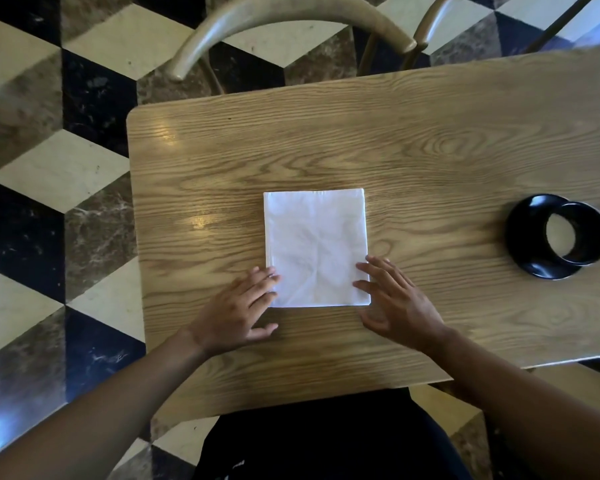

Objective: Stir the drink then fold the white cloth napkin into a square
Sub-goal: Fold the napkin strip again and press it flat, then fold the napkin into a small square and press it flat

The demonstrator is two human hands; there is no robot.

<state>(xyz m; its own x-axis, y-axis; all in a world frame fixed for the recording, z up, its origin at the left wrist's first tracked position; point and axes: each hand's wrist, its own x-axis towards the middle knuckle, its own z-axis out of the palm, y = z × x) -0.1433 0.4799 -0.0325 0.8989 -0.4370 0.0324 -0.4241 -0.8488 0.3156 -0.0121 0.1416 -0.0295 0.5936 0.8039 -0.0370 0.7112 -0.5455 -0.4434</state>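
The white cloth napkin [315, 247] lies flat on the wooden table [430, 140], folded into a near-square shape. My left hand [238, 308] lies flat at its lower left corner, straight fingertips touching the edge. My right hand [392, 299] lies flat at the lower right corner, fingers spread and resting on the cloth's edge. A black cup [577, 233] holding a pale drink stands on a black saucer [527, 247] at the table's right side, well away from both hands.
A curved wooden chair back [284, 22] stands beyond the table's far edge, with a second chair beside it. The floor [49, 168] is patterned in black, cream and brown tiles. Something white pokes out at the right frame edge behind the cup.
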